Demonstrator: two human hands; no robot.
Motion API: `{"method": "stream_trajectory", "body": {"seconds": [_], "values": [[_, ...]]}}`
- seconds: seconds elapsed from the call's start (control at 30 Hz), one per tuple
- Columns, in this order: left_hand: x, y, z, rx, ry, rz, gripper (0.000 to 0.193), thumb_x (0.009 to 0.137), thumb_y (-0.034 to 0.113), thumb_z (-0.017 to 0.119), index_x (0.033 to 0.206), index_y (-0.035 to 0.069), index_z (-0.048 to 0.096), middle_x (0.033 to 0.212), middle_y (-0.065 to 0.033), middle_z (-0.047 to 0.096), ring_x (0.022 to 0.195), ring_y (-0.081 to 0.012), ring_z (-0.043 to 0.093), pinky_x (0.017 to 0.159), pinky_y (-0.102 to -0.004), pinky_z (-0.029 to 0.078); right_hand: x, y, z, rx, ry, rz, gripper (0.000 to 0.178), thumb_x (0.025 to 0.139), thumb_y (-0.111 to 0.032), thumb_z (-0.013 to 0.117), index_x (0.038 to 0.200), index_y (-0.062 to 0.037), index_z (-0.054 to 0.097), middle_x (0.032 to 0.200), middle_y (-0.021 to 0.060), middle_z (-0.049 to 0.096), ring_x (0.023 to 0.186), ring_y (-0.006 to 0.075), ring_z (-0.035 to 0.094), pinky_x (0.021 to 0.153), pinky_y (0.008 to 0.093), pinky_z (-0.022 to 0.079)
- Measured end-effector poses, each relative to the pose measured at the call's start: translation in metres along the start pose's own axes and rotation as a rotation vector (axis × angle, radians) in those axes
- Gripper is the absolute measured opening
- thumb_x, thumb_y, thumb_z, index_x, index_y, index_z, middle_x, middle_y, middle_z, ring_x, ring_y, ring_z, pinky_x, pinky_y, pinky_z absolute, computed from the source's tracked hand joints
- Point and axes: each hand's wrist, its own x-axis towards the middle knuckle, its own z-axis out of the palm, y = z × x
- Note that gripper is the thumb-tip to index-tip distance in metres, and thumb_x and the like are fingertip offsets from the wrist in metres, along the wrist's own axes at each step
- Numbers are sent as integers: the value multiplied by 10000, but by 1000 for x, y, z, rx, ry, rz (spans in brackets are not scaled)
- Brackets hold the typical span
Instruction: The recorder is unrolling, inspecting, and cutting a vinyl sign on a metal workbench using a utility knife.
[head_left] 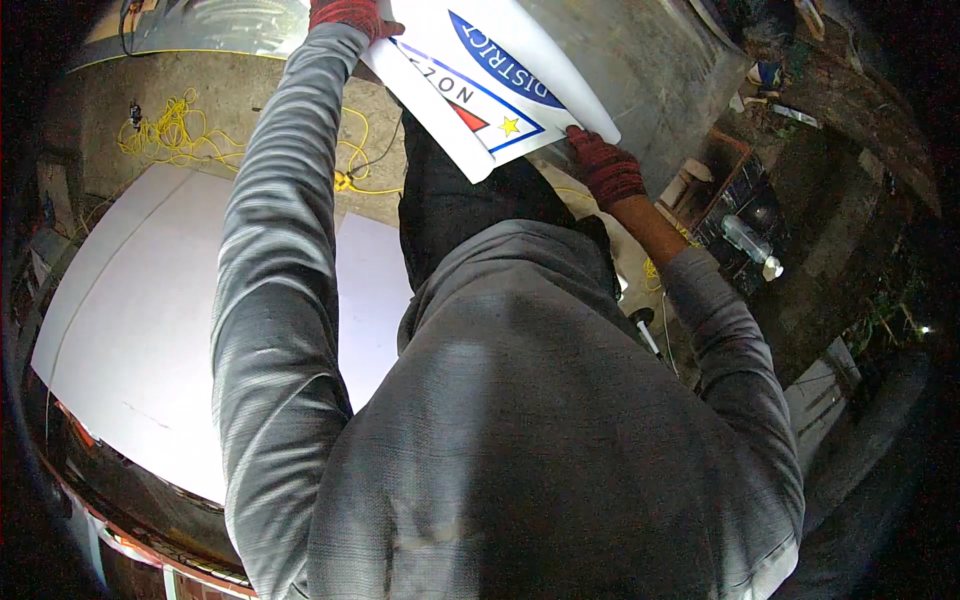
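Note:
A white printed sheet (490, 85), with curled sides, spans the space between my hands at the top of the view. It carries a blue band with lettering, a blue-lined pennant shape with a red patch, and a yellow star. My left hand (352, 16), in a red knitted glove, is closed on the sheet's left edge and partly cut off by the frame's top. Lower down, my right hand (603, 166), in a matching glove, pinches the sheet's near right corner, thumb on top. The sheet's far end lies outside the view.
Tangled yellow cord (178, 130) lies on the concrete floor to the left. Large white panels (150, 300) stand at my lower left. A grey flat surface (660, 70) lies beyond the sheet. To the right are a clear plastic bottle (750, 245) and a dark open box (710, 180).

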Motion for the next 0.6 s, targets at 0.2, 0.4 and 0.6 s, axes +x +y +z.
{"method": "stream_trajectory", "body": {"seconds": [0.2,0.4,0.6], "values": [[64,-89,141,-672,668,466,945,605,613,751,1411,216,458,1538,-202,257,1394,-381,293,1147,-561,148,-9,-16,-20,115,-11,-73,424,959,-152,425,1380,-190,406,1225,187,573,1051,362,609,846,453,510],[15,-1,3,50,-15,-9,938,623,659,715,1408,211,465,1544,-189,249,1408,-385,264,1145,-576,132,-27,28,-8,238,-114,150,457,964,-163,419,1418,-199,376,1270,179,559,1100,364,584,885,452,497],[57,15,58,183,85,23,927,564,571,714,1405,278,459,1302,-158,548,1246,-335,472,1041,-659,239,-36,48,-9,287,-204,-58,346,969,-218,456,1285,-96,526,1265,175,568,1129,356,569,925,417,475]]}}
